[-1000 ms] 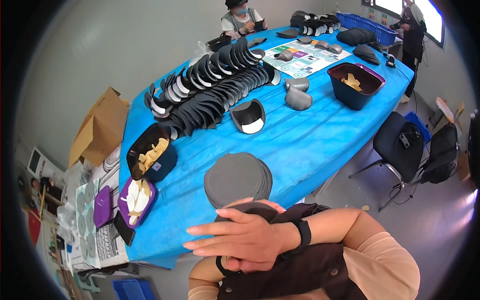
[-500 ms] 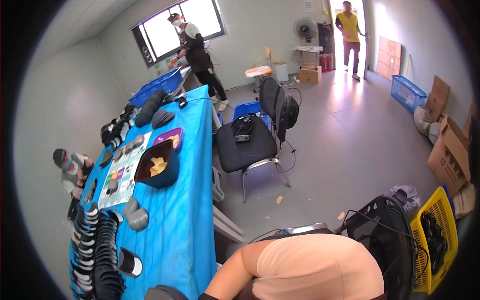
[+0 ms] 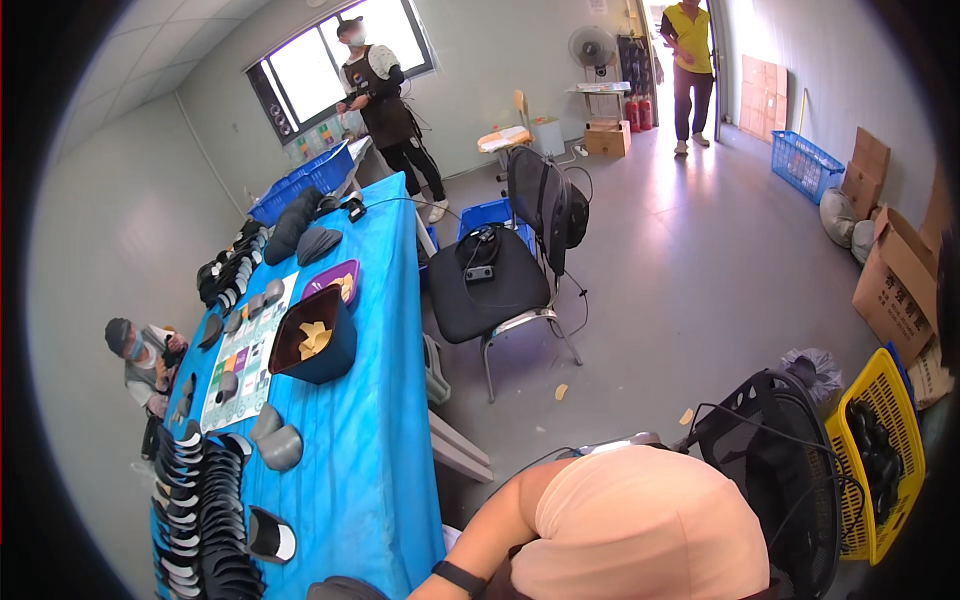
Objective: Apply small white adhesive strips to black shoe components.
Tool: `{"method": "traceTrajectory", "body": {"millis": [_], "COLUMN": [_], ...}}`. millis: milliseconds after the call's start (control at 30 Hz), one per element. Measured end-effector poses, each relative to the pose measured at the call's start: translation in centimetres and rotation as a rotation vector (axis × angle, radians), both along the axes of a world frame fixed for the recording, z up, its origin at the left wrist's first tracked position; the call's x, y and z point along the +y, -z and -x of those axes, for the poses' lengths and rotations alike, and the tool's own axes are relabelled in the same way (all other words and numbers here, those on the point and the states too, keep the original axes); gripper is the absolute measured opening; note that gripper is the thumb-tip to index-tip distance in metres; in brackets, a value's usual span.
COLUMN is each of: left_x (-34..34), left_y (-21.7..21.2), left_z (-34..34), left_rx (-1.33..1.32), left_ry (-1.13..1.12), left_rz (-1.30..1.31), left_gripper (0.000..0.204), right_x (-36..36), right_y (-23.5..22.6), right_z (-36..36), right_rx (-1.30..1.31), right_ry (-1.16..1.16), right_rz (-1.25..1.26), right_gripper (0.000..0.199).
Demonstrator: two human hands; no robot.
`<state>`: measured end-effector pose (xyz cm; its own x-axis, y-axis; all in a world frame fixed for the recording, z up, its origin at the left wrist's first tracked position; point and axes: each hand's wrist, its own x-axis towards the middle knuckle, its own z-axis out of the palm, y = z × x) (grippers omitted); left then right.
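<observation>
Neither of my hands shows. At the lower edge a bent arm in a pale pink sleeve (image 3: 640, 520) reaches down and left, a black band (image 3: 459, 577) around it; its hand is cut off by the frame. Left of it stands a table under a blue cloth (image 3: 370, 470). Curved black-and-white pieces (image 3: 220, 510) lie in long overlapping rows on the cloth, with a single one (image 3: 270, 535) apart. Rounded grey pads (image 3: 281, 448) rest near a printed sheet (image 3: 225, 408). A dark bin (image 3: 335, 350) holds yellowish scraps, beside a purple tray (image 3: 350, 272).
Two black chairs, one with a device on its seat (image 3: 480, 300), the other mesh-backed (image 3: 775, 470), stand right of the table. A yellow basket (image 3: 895, 470), cardboard boxes (image 3: 890, 280) and a blue basket (image 3: 805, 165) line the right. Co-workers are by the window (image 3: 385, 110), doorway (image 3: 690, 70) and table's left (image 3: 145, 360).
The person in the yellow top has walked in closer through the doorway. The view has shifted slightly. More of the pink-sleeved arm's black band shows. The person by the window stands more upright.
</observation>
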<state>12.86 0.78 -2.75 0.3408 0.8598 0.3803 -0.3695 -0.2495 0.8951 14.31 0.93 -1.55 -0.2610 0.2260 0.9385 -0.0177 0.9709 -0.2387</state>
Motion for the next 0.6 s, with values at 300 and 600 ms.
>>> {"method": "traceTrajectory", "body": {"millis": [300, 600], "left_x": [0.3, 0.4], "left_y": [0.2, 0.6], "left_z": [0.2, 0.4], "left_rx": [0.011, 0.019], "left_ry": [-0.009, -0.016], "left_rz": [-0.013, -0.014], "left_gripper": [0.121, 0.124], "right_x": [1.9, 1.7], "right_y": [2.9, 3.9], "right_z": [1.3, 1.3], "right_rx": [-0.193, -0.131], "right_ry": [0.379, 0.344], "right_rz": [-0.254, -0.151], "right_gripper": [0.055, 0.055]}}
